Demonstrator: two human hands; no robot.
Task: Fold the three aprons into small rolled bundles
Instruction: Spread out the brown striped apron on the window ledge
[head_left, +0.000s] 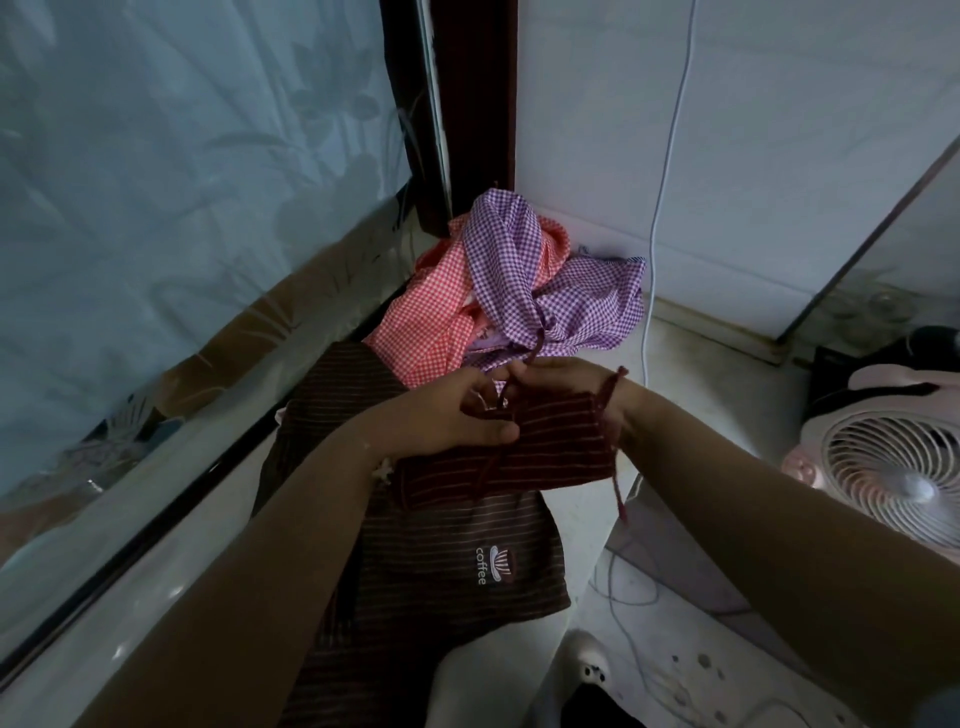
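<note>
So: maroon bundle (511, 449), dark red with thin pink stripes, folded into a compact oblong roll, held up in both hands above a brown apron (441, 561). Its long axis runs roughly left-right across the view, right end slightly farther and higher. Maroon tie cord (511, 400) loops over the top of the roll and hangs down its front; another cord end dangles off the right end.

Left hand (457, 415) curled on the bundle's left end, thumb pressed on the front face, fingers pinching the cord near the top. Right hand (576, 384) behind the bundle's far right side, fingers curled toward the cord where both hands meet; its exact grip is partly hidden by the cloth.

Brown apron lies spread flat on the white surface (156, 587), striped, with a "coffee" logo, long axis running toward the camera. Beyond it, orange gingham apron (431, 306) and purple gingham apron (524, 280) heaped loose in the corner, purple on top. Pink fan (893, 462) at right, white cable (660, 208) down the wall.
</note>
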